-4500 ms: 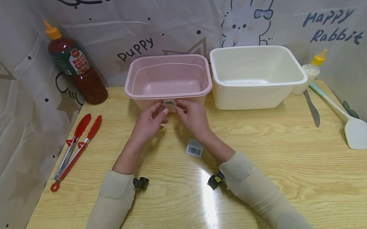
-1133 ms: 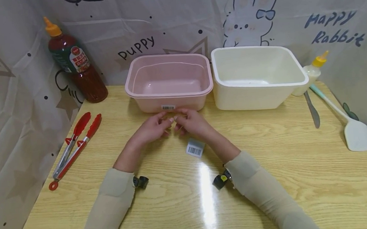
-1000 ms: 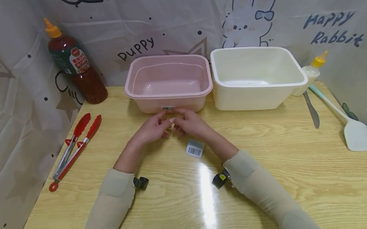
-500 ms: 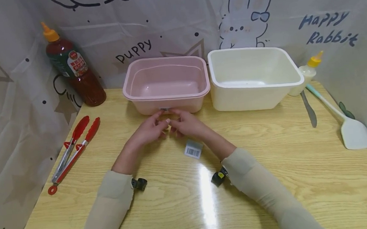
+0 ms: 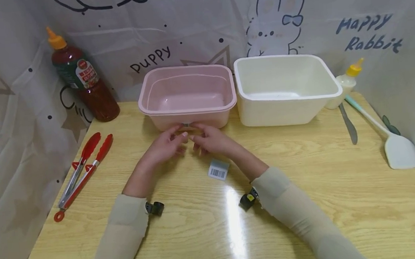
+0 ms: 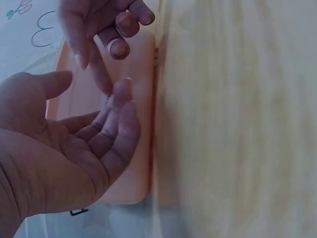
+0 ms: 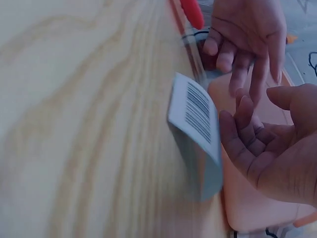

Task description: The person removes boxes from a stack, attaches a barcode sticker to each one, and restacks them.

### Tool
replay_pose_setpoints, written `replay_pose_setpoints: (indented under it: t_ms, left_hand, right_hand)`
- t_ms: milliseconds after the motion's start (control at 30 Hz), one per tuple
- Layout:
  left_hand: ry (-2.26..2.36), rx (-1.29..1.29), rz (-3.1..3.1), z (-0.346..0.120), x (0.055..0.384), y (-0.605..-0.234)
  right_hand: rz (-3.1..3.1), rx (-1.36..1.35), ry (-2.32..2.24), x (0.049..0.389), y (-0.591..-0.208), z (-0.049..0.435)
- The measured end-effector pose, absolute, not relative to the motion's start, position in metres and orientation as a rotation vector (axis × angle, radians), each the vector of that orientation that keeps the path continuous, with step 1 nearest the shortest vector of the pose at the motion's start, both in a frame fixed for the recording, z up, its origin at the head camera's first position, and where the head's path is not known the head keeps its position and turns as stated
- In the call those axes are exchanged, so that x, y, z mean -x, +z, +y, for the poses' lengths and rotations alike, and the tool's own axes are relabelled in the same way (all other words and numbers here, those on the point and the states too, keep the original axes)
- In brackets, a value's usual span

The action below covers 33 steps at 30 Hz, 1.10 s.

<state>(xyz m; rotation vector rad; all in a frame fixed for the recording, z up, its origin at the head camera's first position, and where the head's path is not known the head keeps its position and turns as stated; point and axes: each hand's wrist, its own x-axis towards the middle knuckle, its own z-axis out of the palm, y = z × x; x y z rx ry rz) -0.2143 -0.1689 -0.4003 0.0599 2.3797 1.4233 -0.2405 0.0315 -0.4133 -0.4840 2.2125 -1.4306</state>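
A small barcode sticker (image 5: 186, 125) lies flat on the lower front wall of the pink plastic bin (image 5: 188, 111). My left hand (image 5: 165, 146) rests its index fingertip at the sticker's left end, the other fingers loosely bent beneath. From the other side my right hand (image 5: 211, 141) touches the sticker's right end with its index finger. Both thumbs stand apart from the sticker, and the fingertips cover part of it. In the right wrist view a second barcode label (image 7: 197, 116), curled up at one end, lies on the table near my right hand.
Right of the pink bin stands a white bin (image 5: 289, 111). Red-tipped tongs (image 5: 84, 174) and a red sauce bottle (image 5: 85, 82) are at the left. A small squeeze bottle (image 5: 346, 81), a knife (image 5: 348, 123) and a white spatula (image 5: 402, 150) are at the right.
Earlier both hands pinched the sticker before the bin; then it lay on the front wall with my fingers just below. Now both index fingertips are on its ends, and my left thumb has drawn slightly left.
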Motion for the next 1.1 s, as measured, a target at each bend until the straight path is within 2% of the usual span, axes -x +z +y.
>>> replay_pose_setpoints:
  t_ms: [200,500,1100]
  left_hand:
    - [1.488,-0.024,2.371,-0.1738,0.2146,-0.3986]
    - [1.465,-0.047,2.346,-0.1679,0.213,-0.4033]
    - [1.392,-0.068,2.382,-0.1722,0.2104,-0.3988]
  right_hand:
    - [2.248,0.47,-1.419,0.241,-0.4115,0.0383]
    - [2.36,0.627,-1.216,0.2415,-0.4106,0.0306]
    - [2.349,0.593,-1.265,0.2422,-0.4068,0.0405]
